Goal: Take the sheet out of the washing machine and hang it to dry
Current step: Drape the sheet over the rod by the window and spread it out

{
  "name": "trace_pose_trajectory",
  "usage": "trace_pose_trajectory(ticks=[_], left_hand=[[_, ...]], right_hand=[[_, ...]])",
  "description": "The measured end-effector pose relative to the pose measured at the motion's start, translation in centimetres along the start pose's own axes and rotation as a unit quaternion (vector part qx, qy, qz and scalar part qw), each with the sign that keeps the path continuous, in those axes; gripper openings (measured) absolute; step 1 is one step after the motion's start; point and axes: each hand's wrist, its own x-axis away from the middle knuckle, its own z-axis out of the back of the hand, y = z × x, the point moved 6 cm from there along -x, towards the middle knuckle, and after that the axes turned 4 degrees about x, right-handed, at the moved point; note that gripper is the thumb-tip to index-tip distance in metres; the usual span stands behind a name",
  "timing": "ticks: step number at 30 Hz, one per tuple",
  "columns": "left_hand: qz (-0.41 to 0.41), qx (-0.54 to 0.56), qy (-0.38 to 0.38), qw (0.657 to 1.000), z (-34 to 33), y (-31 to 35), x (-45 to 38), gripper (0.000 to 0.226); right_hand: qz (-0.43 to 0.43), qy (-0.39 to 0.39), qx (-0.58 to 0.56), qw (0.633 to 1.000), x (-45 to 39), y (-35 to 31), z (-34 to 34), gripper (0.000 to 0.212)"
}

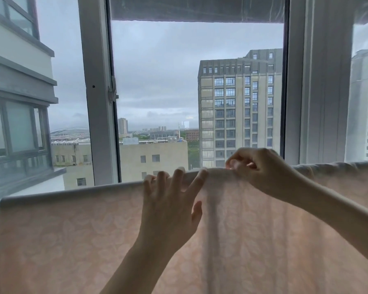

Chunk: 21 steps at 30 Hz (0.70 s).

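The sheet (72,240) is already draped; its top fold is pinched by the right hand (261,168) and smoothed by the flat left hand (170,200).

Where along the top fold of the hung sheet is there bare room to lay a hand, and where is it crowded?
Free: the fold of the sheet from its left end up to the left hand, and the bunched stretch right of the right hand towards the window frame. Crowded: the middle, where the two hands meet at the gathered folds.
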Motion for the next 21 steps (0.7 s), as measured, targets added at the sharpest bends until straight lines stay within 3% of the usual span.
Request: trace_pose_trajectory(ticks=[4,7,13,21], left_hand=[[-0.003,0.009,0.007,1.000,0.0,-0.8,0.2,0.067],[-0.003,0.011,0.015,1.000,-0.1,-1.0,0.3,0.067],[0.001,0.016,0.025,1.000,0.0,-1.5,0.5,0.069],[-0.001,0.019,0.020,1.000,0.6,-1.7,0.9,0.068]], right_hand=[[-0.027,-0.043,0.053,0.997,0.2,2.1,1.2,0.010],[-0.032,-0.062,0.005,0.998,0.7,2.2,1.3,0.010],[-0.066,0.039,-0.067,0.995,0.9,2.4,0.5,0.006],[-0.086,0.084,-0.004,0.993,0.6,2.9,1.0,0.006]])
